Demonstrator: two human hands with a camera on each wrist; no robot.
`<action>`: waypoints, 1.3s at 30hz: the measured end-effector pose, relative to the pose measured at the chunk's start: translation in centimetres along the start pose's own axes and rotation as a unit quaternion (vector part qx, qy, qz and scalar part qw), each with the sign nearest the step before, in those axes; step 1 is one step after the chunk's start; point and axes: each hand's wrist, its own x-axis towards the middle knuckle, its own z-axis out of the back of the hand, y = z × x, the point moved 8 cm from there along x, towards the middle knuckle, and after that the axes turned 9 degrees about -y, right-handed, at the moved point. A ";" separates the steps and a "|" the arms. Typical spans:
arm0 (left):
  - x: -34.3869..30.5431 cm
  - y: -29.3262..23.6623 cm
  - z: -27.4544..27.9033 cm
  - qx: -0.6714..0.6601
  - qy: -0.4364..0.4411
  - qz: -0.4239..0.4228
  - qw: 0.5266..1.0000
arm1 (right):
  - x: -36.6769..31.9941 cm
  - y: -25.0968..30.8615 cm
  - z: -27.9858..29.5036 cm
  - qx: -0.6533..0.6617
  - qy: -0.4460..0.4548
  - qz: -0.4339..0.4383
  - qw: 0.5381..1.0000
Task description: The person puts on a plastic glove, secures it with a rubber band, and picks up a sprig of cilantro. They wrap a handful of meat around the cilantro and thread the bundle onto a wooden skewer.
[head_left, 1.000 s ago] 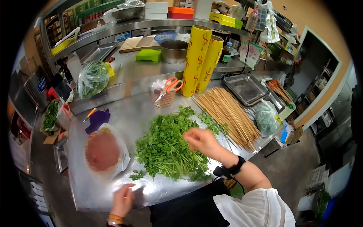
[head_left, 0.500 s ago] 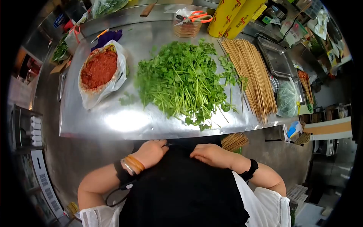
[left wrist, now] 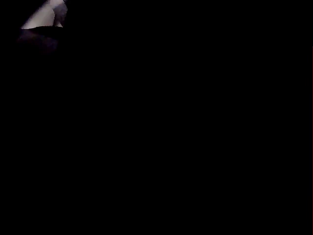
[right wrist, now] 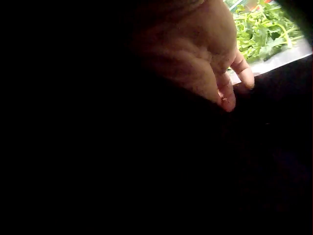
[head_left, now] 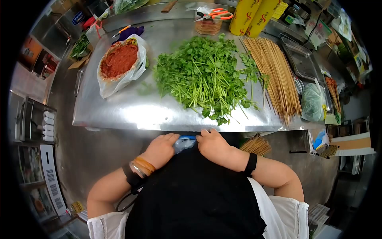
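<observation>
In the head view, both hands are at the front of the black apron (head_left: 195, 191), below the table's front edge. A crumpled clear plastic piece with a blue edge (head_left: 185, 142) lies between them. My left hand (head_left: 160, 150) pinches its left side, and my right hand (head_left: 215, 146) pinches the blue edge at its right. The left wrist view is almost wholly black. In the right wrist view the right hand (right wrist: 203, 54) has bent fingers against dark cloth; its fingertips are partly hidden.
On the metal table (head_left: 131, 113) lie a heap of green herbs (head_left: 207, 75), a bag of red paste (head_left: 119, 61) and many wooden skewers (head_left: 274, 75). Orange-handled scissors (head_left: 219, 14) rest on a tub at the back. More skewers (head_left: 256, 145) stand below the table edge.
Both hands came down from around the table to the apron front. The blue-edged plastic now shows between them. The head view has tilted downward, then shifted slightly.
</observation>
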 end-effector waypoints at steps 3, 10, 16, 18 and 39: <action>-0.2 -0.2 0.8 -0.010 -0.041 0.003 0.999 | 0.3 0.4 0.1 0.004 -0.036 0.002 0.999; 0.1 1.8 1.8 -0.178 -0.015 0.141 0.974 | 1.0 0.4 -0.2 0.134 -0.086 -0.053 0.986; 0.0 5.7 7.4 -0.657 -0.139 0.334 0.662 | 0.3 -0.7 -1.9 0.165 -0.038 -0.069 0.983; 0.7 6.3 9.5 -0.646 -0.173 0.337 0.663 | 0.3 -0.5 -0.1 0.128 -0.087 -0.024 0.988; 9.0 7.2 7.2 -0.710 -0.286 0.344 0.545 | 1.1 -13.0 3.9 0.779 -0.310 -0.381 0.389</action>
